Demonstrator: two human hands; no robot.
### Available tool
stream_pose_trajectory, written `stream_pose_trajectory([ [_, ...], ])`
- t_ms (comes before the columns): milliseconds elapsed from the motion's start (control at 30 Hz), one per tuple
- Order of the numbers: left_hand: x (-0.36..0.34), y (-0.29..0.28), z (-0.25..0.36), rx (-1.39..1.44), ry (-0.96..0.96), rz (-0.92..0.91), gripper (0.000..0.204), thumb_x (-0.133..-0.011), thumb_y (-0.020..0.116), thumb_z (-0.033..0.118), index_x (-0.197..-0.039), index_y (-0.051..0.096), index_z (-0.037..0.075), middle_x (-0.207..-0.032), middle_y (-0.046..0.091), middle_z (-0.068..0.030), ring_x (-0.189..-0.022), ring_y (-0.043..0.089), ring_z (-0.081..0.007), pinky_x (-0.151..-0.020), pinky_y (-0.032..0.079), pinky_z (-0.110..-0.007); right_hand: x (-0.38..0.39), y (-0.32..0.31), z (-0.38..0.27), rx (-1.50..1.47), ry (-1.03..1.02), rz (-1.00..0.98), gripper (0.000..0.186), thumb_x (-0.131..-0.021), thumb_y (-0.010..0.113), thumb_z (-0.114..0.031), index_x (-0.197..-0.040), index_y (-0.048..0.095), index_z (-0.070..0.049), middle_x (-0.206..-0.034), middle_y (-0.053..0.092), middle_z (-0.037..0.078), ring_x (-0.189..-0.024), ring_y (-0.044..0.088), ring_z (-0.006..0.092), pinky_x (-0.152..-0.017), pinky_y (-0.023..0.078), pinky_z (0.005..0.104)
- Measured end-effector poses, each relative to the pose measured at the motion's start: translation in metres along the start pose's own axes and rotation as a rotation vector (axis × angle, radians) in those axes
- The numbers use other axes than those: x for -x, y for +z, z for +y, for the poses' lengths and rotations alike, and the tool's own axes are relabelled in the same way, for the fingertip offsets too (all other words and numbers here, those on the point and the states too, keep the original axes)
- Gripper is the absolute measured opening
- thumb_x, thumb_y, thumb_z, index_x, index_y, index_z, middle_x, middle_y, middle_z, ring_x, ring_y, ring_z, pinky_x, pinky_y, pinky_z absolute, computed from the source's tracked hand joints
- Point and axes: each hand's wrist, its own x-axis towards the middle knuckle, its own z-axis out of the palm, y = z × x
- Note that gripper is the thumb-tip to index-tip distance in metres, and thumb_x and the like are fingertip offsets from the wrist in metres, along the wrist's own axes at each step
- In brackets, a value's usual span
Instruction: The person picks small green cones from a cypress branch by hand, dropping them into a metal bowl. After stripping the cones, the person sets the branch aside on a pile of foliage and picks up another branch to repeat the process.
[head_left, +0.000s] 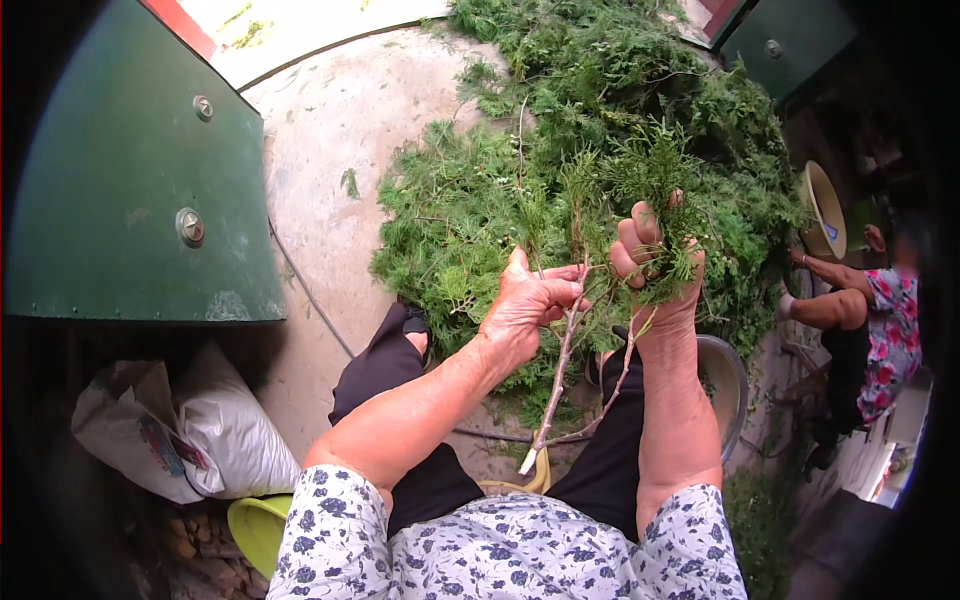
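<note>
My left hand (pixel 533 305) grips a bare, forked woody branch (pixel 551 406) with green sprigs at its upper end, fingers closed round the stem. My right hand (pixel 655 265) is raised a little higher to the right, its fingers curled round leafy conifer sprigs (pixel 660 170); part of it is hidden by the foliage. Beneath and beyond both hands lies a large heap of cut conifer greenery (pixel 445 190). A metal basin (pixel 728 400) is beside my right leg, partly hidden by my forearm.
Green metal panels (pixel 120 200) stand left, above white sacks (pixel 230 430) and a lime-green basin (pixel 250 530). A cable (pixel 310 295) crosses the concrete floor (pixel 320 120). At right, a co-worker (pixel 880 340) in a floral top sits beside a beige basin (pixel 820 205).
</note>
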Motion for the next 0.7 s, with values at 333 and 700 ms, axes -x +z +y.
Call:
stream_pose_trajectory([
  [333,-0.006,-0.001,0.006,-0.085,0.212,0.174,0.105,-0.061,0.059,-0.011,-0.137,-0.011,0.005,-0.099,0.059,-0.0152,-0.058,0.06,-0.0162,-0.042,0.037,-0.021,-0.003,-0.007,-0.003,0.383,-0.009,0.157,0.024,-0.091,0.049,-0.023,-0.079,0.053,-0.003,-0.063,0.052,0.009,-0.049,0.046,0.0165,-0.045,0.041,0.0325],
  [700,-0.005,-0.011,0.042,-0.11,0.402,0.19,0.093,-0.062,0.057,-0.016,-0.133,-0.001,-0.001,-0.105,0.055,-0.0196,-0.066,0.057,-0.0165,-0.057,0.052,-0.027,-0.006,-0.015,-0.003,0.468,-0.055,0.268,0.012,-0.089,0.051,-0.012,-0.092,0.055,-0.001,-0.065,0.056,0.007,-0.054,0.056,0.0183,-0.051,0.051,0.0361],
])
